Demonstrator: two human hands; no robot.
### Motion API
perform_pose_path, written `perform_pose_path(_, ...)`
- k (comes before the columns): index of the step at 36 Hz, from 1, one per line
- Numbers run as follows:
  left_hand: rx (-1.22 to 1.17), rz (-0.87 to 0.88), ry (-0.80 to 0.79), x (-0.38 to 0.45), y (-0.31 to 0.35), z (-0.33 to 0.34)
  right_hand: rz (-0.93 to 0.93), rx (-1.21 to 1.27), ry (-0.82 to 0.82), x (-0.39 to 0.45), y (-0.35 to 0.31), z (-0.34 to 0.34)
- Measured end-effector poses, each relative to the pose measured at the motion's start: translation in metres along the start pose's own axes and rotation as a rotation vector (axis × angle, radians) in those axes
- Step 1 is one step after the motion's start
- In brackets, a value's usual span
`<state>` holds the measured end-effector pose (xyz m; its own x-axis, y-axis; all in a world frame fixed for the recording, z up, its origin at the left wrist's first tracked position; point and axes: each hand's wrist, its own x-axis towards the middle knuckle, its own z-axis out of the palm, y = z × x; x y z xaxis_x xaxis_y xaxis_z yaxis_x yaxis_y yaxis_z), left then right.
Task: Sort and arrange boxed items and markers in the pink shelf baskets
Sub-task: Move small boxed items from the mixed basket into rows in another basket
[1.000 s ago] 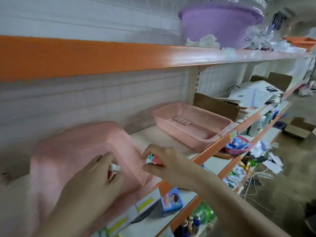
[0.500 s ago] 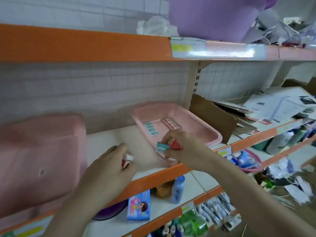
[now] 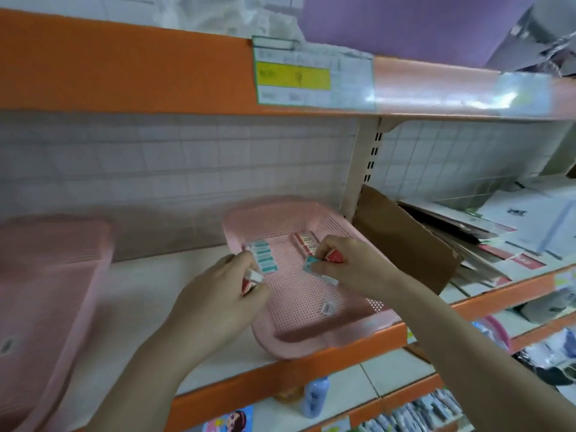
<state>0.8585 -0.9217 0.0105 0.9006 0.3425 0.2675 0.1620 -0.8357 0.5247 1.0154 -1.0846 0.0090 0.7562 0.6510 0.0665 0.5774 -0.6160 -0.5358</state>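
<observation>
Head view: both hands had come over from the left pink basket to the right pink basket within the last second. Right hand pinched a teal box and a red box above the basket floor. Left hand gripped a red-and-white box at the basket's left wall. Inside the basket sat a teal row at the left and a red row at the back right, well apart; one small white item lay loose near the front. My read: sorting by colour was underway, held boxes were about to join matching rows. Left basket blurred, contents unreadable. No markers visible.
</observation>
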Motion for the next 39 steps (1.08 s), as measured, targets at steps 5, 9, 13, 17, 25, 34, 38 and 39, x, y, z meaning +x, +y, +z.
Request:
perform_pose_path(5,0.029,0.007,-0.023,0.025,0.000,0.007,0.042,-0.036,-0.067,0.026,0.015,0.001)
perform_pose_path(9,0.046,-0.018,-0.042,0.035,-0.006,0.012,0.034,0.031,-0.162,0.045,0.018,0.009)
perform_pose_path(13,0.066,-0.051,-0.042,0.043,-0.010,0.016,0.052,0.139,-0.267,0.062,0.015,0.014)
perform_pose_path(17,0.047,-0.077,-0.038,0.046,-0.011,0.020,0.130,0.350,-0.418,0.069,0.015,0.018)
perform_pose_path(25,0.093,-0.166,-0.033,0.041,-0.016,0.026,0.267,0.293,-0.484,0.084,0.024,0.049)
perform_pose_path(34,0.118,-0.212,-0.018,0.038,-0.017,0.027,-0.024,-0.114,-0.645,0.086,0.027,0.042)
perform_pose_path(38,0.105,-0.223,-0.012,0.036,-0.018,0.026,-0.088,-0.192,-0.605,0.091,0.023,0.054)
perform_pose_path(39,0.101,-0.226,-0.006,0.035,-0.019,0.026,-0.096,-0.203,-0.586,0.092,0.021,0.056)
